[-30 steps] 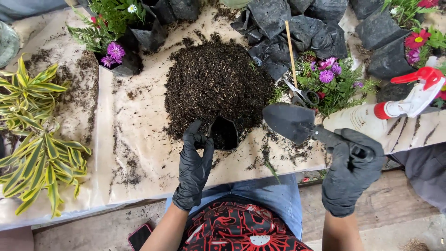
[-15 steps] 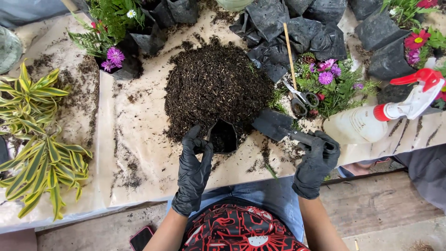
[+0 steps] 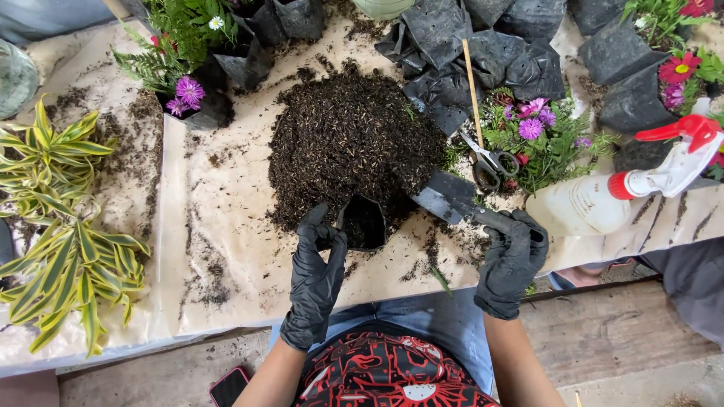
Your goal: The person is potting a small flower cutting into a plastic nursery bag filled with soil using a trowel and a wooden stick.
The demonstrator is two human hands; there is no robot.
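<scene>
The small black pot (image 3: 364,224) sits tipped against the soil heap (image 3: 351,139) near the bench's (image 3: 226,249) front edge; its fill cannot be judged. The left hand (image 3: 315,275) grips its rim. The right hand (image 3: 511,260) is closed around the trowel (image 3: 446,200), blade at the heap's base.

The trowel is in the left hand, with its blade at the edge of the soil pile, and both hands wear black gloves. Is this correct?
Not quite. The head view shows the trowel in the right hand, not the left. The left hand holds a small black pot instead. The blade does sit at the edge of the soil pile, and both gloves are black.
</scene>
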